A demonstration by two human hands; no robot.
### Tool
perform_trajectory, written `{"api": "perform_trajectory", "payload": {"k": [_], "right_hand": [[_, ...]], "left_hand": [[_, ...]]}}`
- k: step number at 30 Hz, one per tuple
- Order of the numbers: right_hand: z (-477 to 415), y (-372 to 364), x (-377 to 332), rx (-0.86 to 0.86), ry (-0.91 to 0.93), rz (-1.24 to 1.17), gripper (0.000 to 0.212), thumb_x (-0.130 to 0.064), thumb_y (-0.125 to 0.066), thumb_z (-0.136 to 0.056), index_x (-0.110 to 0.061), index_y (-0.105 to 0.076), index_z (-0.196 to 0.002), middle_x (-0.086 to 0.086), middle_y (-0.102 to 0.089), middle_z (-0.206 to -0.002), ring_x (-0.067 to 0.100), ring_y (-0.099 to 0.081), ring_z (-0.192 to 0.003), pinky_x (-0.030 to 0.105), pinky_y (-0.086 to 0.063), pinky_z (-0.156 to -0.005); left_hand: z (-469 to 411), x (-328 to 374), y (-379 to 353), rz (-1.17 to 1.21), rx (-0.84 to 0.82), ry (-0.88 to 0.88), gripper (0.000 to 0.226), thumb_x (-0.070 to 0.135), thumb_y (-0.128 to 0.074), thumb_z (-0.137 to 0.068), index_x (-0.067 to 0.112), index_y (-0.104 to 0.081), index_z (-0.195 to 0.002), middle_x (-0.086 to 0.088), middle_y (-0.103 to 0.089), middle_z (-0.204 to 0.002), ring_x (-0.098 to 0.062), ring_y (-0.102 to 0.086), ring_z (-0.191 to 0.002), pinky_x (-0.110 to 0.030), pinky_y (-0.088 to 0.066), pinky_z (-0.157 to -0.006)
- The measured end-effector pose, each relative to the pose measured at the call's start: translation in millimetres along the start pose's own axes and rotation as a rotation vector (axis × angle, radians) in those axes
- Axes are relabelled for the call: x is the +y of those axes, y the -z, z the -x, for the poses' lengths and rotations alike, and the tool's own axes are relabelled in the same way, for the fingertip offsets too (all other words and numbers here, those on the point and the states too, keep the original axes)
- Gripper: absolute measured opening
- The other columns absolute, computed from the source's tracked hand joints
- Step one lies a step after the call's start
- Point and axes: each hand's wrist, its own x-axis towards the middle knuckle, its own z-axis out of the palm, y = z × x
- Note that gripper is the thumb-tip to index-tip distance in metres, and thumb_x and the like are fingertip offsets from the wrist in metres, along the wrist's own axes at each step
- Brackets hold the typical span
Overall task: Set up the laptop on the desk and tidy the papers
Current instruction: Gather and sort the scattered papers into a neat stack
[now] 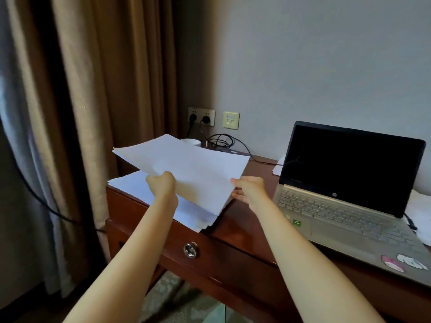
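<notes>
A sheaf of white papers point(193, 166) hangs tilted above the left end of the dark wooden desk point(242, 227). My left hand point(162, 184) grips its near edge and my right hand point(248, 190) pinches its right corner. Under it lies a stack of white papers point(133, 186) at the desk's left corner. An open silver laptop point(345, 206) with a black screen stands on the desk's right part, with stickers on its palm rest.
More loose sheets point(419, 210) lie right of the laptop and behind its left side point(278, 167). A white cup point(192, 142) and coiled black cables point(220, 142) sit at the back by the wall sockets point(201, 116). Brown curtains point(105, 89) hang on the left. The desk drawer has a ring pull point(190, 250).
</notes>
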Motion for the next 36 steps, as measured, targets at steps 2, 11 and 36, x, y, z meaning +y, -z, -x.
{"api": "perform_trajectory", "payload": {"k": [2, 11, 36], "right_hand": [[-3.9, -8.5, 6.5, 0.011, -0.020, 0.030, 0.014, 0.003, -0.063, -0.085, -0.002, -0.054, -0.094, 0.013, -0.058, -0.081, 0.018, -0.052, -0.058, 0.016, -0.048, -0.037], [-19.1, -20.6, 32.5, 0.110, -0.063, 0.228, 0.017, 0.001, -0.066, -0.083, -0.004, -0.053, -0.073, 0.013, -0.057, -0.071, 0.018, -0.053, -0.052, 0.027, -0.050, -0.049], [-0.8, 36.9, -14.4, 0.061, 0.480, 1.480, 0.025, -0.016, -0.041, -0.094, -0.010, -0.053, -0.114, 0.009, -0.060, -0.116, 0.030, -0.055, -0.106, 0.033, -0.043, -0.080]], "left_hand": [[-4.7, 1.2, 6.4, -0.031, 0.026, 0.016, 0.045, 0.002, -0.036, -0.095, 0.006, -0.032, -0.139, -0.014, -0.045, -0.137, -0.031, -0.048, -0.117, -0.037, -0.044, -0.095], [-18.3, -13.2, 24.0, -0.239, 0.011, 0.107, 0.042, 0.005, -0.040, -0.097, 0.003, -0.030, -0.137, -0.017, -0.044, -0.135, -0.029, -0.048, -0.110, -0.035, -0.043, -0.088], [18.8, -2.6, -37.7, -1.603, -0.277, -0.855, 0.041, 0.014, -0.050, -0.088, 0.009, -0.044, -0.129, -0.013, -0.046, -0.126, -0.031, -0.045, -0.116, -0.035, -0.038, -0.093]]}}
